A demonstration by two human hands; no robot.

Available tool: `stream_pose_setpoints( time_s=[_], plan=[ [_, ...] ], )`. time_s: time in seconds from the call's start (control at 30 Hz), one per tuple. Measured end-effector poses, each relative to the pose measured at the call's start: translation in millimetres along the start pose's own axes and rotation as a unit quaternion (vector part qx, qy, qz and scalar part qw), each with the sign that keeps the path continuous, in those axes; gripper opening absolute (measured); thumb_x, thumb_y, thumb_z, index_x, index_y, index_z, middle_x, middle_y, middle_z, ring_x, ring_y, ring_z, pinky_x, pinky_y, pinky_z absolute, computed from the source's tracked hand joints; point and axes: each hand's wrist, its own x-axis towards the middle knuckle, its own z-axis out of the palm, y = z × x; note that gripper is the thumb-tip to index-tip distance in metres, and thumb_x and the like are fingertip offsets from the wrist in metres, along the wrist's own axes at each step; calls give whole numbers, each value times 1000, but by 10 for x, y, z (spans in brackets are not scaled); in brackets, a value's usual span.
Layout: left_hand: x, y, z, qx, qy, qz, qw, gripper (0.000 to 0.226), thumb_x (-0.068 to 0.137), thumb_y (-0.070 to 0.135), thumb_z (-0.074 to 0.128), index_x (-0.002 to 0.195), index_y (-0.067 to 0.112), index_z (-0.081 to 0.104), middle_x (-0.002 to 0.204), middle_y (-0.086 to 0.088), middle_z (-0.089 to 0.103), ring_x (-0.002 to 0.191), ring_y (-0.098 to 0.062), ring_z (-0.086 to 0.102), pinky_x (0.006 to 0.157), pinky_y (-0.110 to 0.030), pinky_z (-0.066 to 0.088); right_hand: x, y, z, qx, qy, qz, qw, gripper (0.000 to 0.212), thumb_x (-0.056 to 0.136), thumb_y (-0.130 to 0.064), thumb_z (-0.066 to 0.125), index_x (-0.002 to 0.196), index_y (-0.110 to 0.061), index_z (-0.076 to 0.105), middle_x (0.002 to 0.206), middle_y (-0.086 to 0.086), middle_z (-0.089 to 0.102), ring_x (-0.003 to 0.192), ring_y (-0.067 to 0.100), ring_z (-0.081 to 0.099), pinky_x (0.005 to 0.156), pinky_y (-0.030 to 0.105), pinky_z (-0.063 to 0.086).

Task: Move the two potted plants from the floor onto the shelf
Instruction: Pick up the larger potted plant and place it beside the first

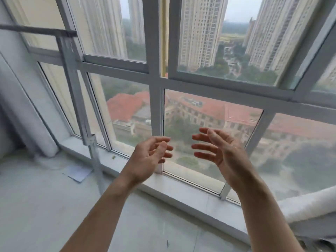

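Neither potted plant is in view. A grey metal shelf frame [72, 84] stands at the left, with its top rail crossing the upper left corner and one upright leg reaching the floor. My left hand [151, 155] and my right hand [216, 148] are raised in front of the window, palms facing each other, a gap between them. Both have loosely spread, slightly bent fingers and hold nothing.
A large window [156, 77] with white frames fills the view ahead, above a low sill [190, 195]. A white insulated pipe [27, 113] runs down the left wall, another white roll [309, 202] lies at right. A paper sheet [78, 172] lies on the grey floor.
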Motion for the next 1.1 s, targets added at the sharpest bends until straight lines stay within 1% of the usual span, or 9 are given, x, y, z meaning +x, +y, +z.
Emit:
stream_pose_setpoints(
  time_s=[0.17,0.23,0.33,0.47,0.57,0.67,0.77,0.93,1.1],
  plan=[
    [445,-172,-451,4,94,-27,995,25,103,23,51,122,15,64,109,-7,74,97,-21,74,93,-43,58,791,264,380,34,-60,27,997,40,83,-36,66,112,-9,71,106,16,77,91,35,74,78,44,62],
    [649,-204,-619,0,143,-39,989,24,103,22,51,121,14,64,109,-8,74,98,-23,74,94,-45,58,1168,326,527,34,-92,38,994,40,84,-36,66,112,-8,71,106,17,77,89,34,74,78,44,61],
    [829,-227,-851,1,185,-46,982,22,103,24,52,119,17,66,109,-6,75,97,-21,74,92,-42,59,1620,403,732,57,-127,48,989,39,83,-36,67,110,-8,72,106,18,77,86,31,74,80,46,59],
    [887,-325,-1230,3,271,-65,960,22,102,25,53,118,17,66,108,-4,75,97,-21,74,92,-40,59,2122,592,1207,68,-200,74,975,38,86,-32,67,112,-6,71,105,18,77,84,29,73,80,45,59],
    [790,-396,-1503,9,316,-79,945,20,102,25,52,115,21,67,104,-2,76,94,-18,75,91,-40,59,2275,734,1623,83,-252,105,958,35,87,-31,67,112,-6,71,107,21,76,85,29,73,80,45,58],
    [670,-466,-1835,8,366,-85,927,18,103,26,52,111,26,68,99,4,78,93,-14,75,89,-35,60,2329,836,2091,75,-313,120,939,36,82,-36,71,106,-10,74,105,19,76,85,30,73,81,46,58],
    [539,-549,-2213,7,402,-82,912,19,103,28,52,112,26,68,102,4,78,95,-15,75,88,-35,60,2355,933,2573,71,-356,129,923,38,77,-41,74,103,-12,76,105,18,77,85,29,73,79,43,58],
    [358,-682,-2938,5,436,-74,897,21,103,27,52,117,22,66,108,-1,75,96,-15,75,87,-34,60,2370,1073,3414,60,-393,122,910,48,77,-43,75,110,-8,74,107,18,76,87,32,72,85,50,54],
    [147,-755,-3879,1,451,-56,891,21,102,29,54,117,22,67,107,0,76,96,-14,75,88,-32,61,2345,1140,4435,51,-408,104,906,42,81,-40,71,108,-9,74,106,17,77,87,30,73,86,50,55]
  ],
)
